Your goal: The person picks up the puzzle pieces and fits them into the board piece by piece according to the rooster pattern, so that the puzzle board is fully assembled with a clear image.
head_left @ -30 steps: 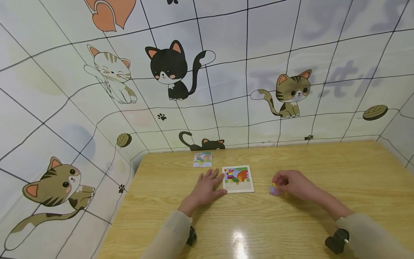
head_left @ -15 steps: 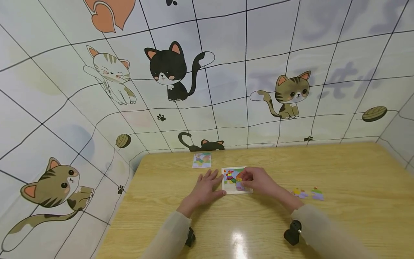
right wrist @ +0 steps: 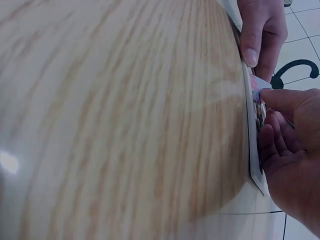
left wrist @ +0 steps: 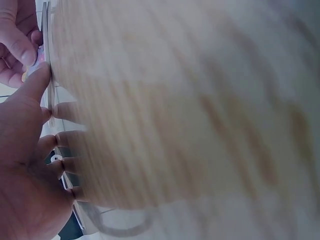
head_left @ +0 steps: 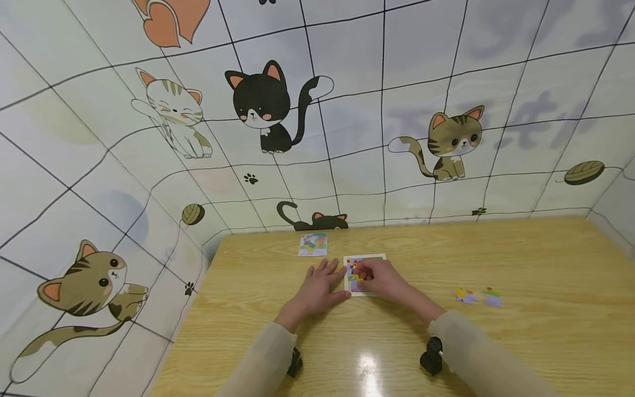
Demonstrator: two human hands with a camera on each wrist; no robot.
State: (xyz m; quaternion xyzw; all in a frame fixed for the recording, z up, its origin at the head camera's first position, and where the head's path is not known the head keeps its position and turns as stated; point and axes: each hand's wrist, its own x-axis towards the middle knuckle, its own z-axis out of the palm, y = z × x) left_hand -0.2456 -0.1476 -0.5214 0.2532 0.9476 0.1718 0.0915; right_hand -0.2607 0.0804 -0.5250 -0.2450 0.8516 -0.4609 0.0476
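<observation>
A square puzzle board (head_left: 346, 259) with a white frame lies on the table, a colourful picture inside it. My left hand (head_left: 318, 290) rests flat with spread fingers, its thumb and a fingertip touching the board's left edge. Over the board, my right hand (head_left: 384, 280) pinches a purplish puzzle piece (head_left: 355, 285) between thumb and fingers at the lower left of the picture. In the right wrist view the pinched piece (right wrist: 259, 84) stands tilted above the frame, near the left thumb. The right hand covers much of the picture.
Loose puzzle pieces (head_left: 464, 295) and another piece (head_left: 492, 298) lie on the table at the right. A small picture card (head_left: 313, 244) lies behind the left hand. Behind the table (head_left: 545, 259) stands a wall with cat drawings.
My right hand has carried the piece from the table at the right to the board, then farther left across it. The left hand has stayed at the board's left edge.
</observation>
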